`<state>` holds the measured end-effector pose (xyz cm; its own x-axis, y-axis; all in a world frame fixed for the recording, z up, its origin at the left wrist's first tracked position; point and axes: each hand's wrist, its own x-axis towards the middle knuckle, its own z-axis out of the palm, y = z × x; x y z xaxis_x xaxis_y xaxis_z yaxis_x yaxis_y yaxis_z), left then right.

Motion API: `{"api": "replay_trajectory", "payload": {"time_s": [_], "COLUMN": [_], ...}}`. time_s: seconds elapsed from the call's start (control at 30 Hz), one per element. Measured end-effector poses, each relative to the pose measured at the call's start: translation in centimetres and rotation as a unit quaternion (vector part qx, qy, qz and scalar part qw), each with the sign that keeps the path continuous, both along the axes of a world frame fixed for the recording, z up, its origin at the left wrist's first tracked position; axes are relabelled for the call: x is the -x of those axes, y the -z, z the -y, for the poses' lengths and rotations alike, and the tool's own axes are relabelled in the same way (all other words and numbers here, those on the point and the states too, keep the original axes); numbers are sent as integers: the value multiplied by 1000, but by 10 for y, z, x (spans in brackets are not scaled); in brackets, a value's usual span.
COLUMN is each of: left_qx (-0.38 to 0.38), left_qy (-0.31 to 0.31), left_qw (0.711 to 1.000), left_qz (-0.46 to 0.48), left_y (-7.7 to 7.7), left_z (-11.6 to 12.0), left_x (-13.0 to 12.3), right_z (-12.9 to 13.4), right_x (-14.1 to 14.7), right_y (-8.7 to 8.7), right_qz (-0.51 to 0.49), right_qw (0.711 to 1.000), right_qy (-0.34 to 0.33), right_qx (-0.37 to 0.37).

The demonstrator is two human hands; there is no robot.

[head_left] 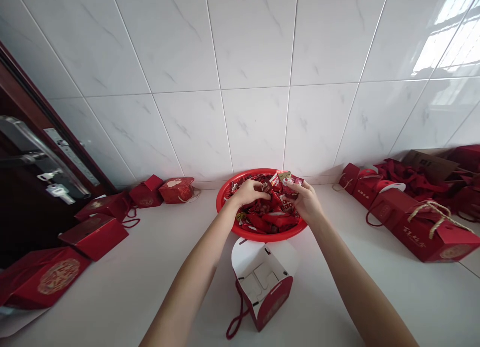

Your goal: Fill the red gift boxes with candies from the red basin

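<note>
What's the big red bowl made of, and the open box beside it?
The red bowl looks like plastic: smooth, slightly shiny, one even colour. The open box is probably thin cardboard: matte white inside, red outside, with slots and folds showing.

A room I take, from my remote seat, for part of a home, glossy marbled wall tiles [255,122], a dark door [18,212] at left with a metal handle [47,157], keys [59,191] hanging there, window glare [435,52] mirrored far right
</note>
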<state>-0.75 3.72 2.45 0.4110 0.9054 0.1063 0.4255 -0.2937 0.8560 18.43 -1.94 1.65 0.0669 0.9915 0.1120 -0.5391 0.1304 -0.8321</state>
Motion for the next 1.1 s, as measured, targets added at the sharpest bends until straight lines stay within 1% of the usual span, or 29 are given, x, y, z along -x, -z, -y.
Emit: {"api": "replay_trajectory", "payload": {"time_s": [0.17,0.27,0.37,0.47,0.63,0.7,0.93,1.03,1.1], "left_qx": [24,32,36,37,9,1,-19,-44,-69], "left_qy": [-28,-34,-49,-82,-196,-227,-279,-295,-294], "left_qw": [995,993,992,992,979,974,957,949,947], "left_qz": [89,112,112,90,47,28,-73,-103,-113], "left_y": [-4,-5,-5,-1,8,10,8,7,4], "left_z": [4,5,5,1,-8,-9,-7,-10,-16], "left_x": [-1,-3,-4,-1,7,10,15,15,14], "right_z": [-1,0,1,1,-1,-1,0,0,1], "right_x": [-1,0,0,0,-1,-1,0,0,0], "right_y": [1,0,0,1,2,2,1,0,-1], "right_qz": [-2,-2,1,4,-4,-6,-2,0,0], "right_qw": [1000,1000,1000,1000,1000,1000,1000,1000,1000], "right_qy": [1,0,-3,-8,-4,-3,1,2,1], "right_qx": [-3,-3,-2,-5,-3,-1,1,6,8]}}
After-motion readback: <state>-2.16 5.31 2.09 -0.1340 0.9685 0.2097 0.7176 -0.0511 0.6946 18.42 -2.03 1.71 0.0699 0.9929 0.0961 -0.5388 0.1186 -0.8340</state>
